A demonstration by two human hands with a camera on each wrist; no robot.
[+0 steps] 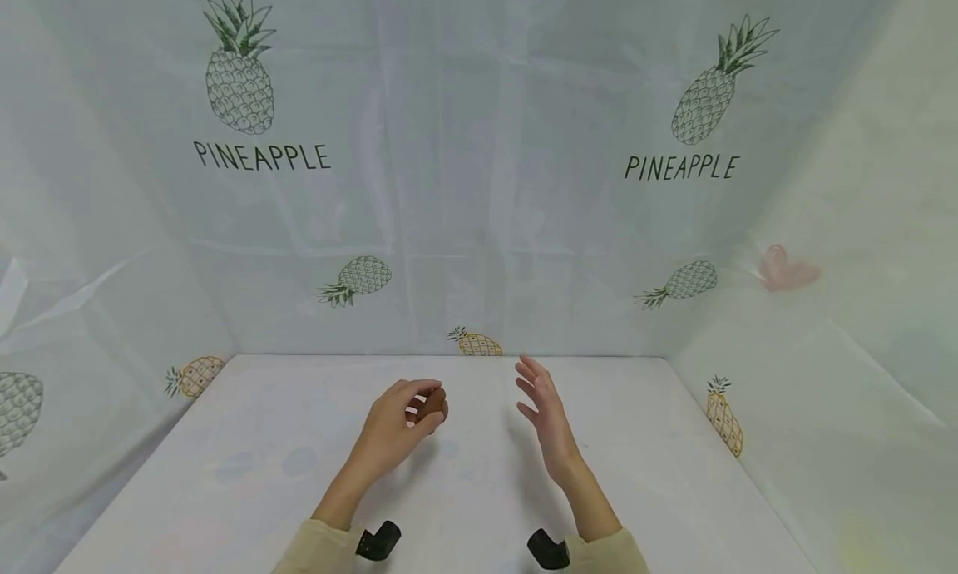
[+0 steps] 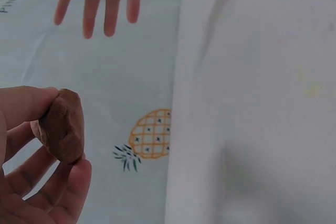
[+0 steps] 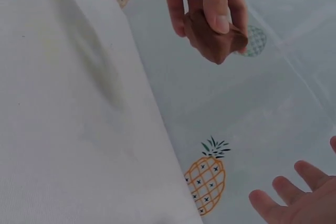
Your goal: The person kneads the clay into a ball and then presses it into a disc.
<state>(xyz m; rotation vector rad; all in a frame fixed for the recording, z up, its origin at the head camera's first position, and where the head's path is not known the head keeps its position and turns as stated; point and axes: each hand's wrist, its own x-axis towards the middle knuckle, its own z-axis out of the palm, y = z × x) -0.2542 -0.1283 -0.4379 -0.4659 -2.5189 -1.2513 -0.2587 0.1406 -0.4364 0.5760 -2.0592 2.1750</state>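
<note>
A brown, lumpy piece that looks like modelling clay (image 1: 432, 404) is held above the white table by my left hand (image 1: 397, 424). Thumb and fingertips pinch it round the edges, and its creased, uneven surface shows in the left wrist view, where the brown lump (image 2: 64, 127) stands out against the cloth. My right hand (image 1: 545, 412) is raised to the right of it, apart from the lump, with its fingers spread and nothing in them. In the right wrist view the lump (image 3: 215, 38) hangs from the left hand, and fingertips of the right hand (image 3: 299, 203) show at the lower right.
The white table top (image 1: 479, 491) spreads beneath both hands. Behind it and at the sides hangs a pale cloth (image 1: 479, 141) printed with pineapples. Black wrist mounts (image 1: 379, 541) sit at both cuffs.
</note>
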